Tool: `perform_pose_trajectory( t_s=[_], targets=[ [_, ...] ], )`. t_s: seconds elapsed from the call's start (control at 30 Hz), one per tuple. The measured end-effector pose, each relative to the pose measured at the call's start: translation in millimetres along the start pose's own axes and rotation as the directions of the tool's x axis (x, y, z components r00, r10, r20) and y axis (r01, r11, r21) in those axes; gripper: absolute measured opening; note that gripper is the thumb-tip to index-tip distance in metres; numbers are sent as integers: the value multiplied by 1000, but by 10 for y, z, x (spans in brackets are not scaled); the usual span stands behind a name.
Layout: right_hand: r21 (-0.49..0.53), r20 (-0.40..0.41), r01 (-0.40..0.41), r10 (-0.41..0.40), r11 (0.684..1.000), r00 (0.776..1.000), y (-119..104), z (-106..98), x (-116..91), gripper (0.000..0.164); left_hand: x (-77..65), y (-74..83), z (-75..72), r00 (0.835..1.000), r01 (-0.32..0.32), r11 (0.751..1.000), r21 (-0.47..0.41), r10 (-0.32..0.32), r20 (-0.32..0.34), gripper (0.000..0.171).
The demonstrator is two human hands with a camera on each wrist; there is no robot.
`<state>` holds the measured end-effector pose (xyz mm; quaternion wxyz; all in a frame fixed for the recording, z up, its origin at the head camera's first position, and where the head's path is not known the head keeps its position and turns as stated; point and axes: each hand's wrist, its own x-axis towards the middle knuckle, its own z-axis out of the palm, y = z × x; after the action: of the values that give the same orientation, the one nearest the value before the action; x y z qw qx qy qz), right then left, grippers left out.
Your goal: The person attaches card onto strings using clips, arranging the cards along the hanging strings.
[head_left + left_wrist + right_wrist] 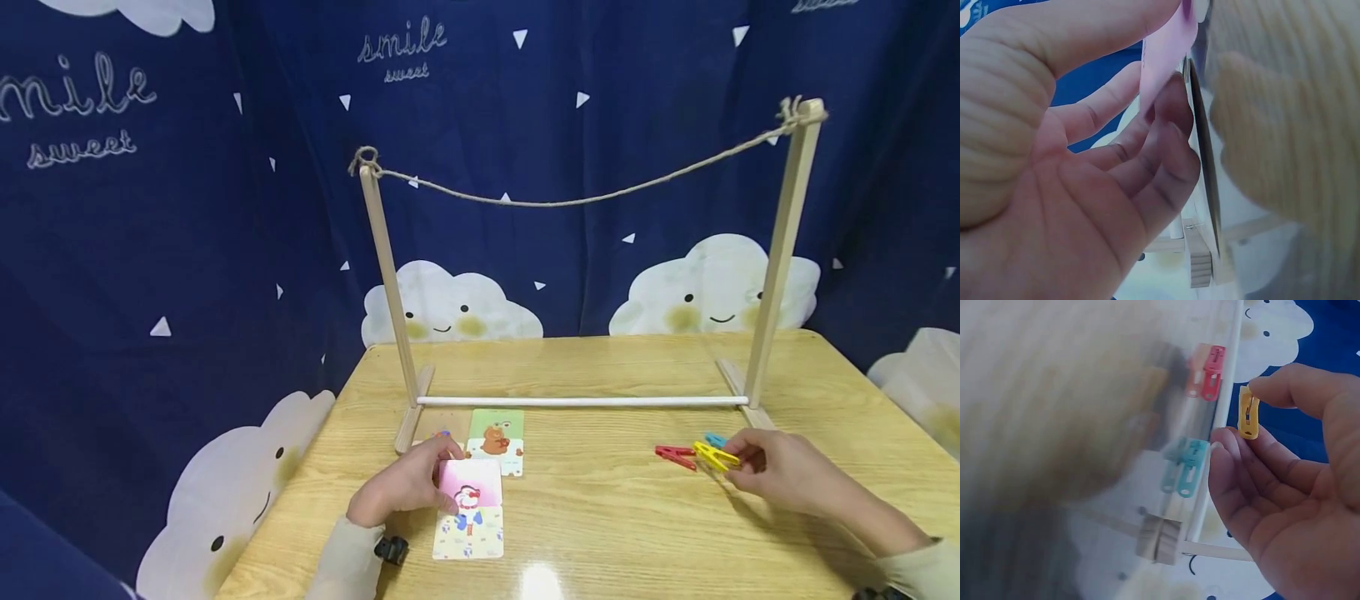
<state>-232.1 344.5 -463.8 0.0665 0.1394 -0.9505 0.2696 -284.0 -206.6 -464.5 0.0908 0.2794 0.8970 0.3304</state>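
My left hand [416, 479] pinches a pink and cream card [470, 510] with a cartoon figure on it, thumb in front and fingers behind. In the left wrist view the pink card [1163, 59] stands between thumb and fingers. Behind that hand lie a green and white bear card [497, 442] and a tan card [442, 421], partly covered by the hand. My right hand [780, 471] pinches a yellow clothespin [715, 456] between thumb and fingers, just above the table. A red clothespin [677, 455] and a blue clothespin [716, 439] lie beside it.
A wooden frame stands on the table [600, 517], with two posts [787, 250] joined low down by a white rod [581, 402]. A twine line [555, 204] sags between the post tops. A dark blue curtain [480, 100] with clouds hangs behind.
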Motion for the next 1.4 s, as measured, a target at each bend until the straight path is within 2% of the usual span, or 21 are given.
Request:
perform_pose_trajectory(
  t_s=[0.17,0.33,0.63,0.8,1.0,1.1,1.2,1.4],
  targets=[
    [45,-13,25,-24,999,1000,-80,-104,29,25,0,32,-40,1000,8,1000,-18,-8,13,67],
    [71,-57,52,-48,996,997,-180,-194,68,26,-4,60,-63,1000,12,997,-78,-12,8,66],
    [21,-164,104,-100,994,981,-315,-380,161,25,-18,98,-138,1000,-11,981,-193,9,-12,55],
    [21,-218,110,-103,994,971,-390,-491,207,25,-26,126,-211,1000,-23,963,-270,20,-17,55],
    [22,-270,139,-128,990,954,-481,-608,271,28,-1,194,-345,991,-126,965,-230,110,-80,57],
    [20,-285,160,-147,987,947,-521,-651,301,28,29,243,-415,986,-158,964,-215,140,-95,59],
    [11,-296,165,-154,986,943,-568,-687,324,28,55,296,-476,984,-166,961,-222,146,-106,60],
    [-6,-294,169,-163,986,942,-679,-754,385,28,85,387,-572,985,-132,959,-250,98,-142,55]
  ],
)
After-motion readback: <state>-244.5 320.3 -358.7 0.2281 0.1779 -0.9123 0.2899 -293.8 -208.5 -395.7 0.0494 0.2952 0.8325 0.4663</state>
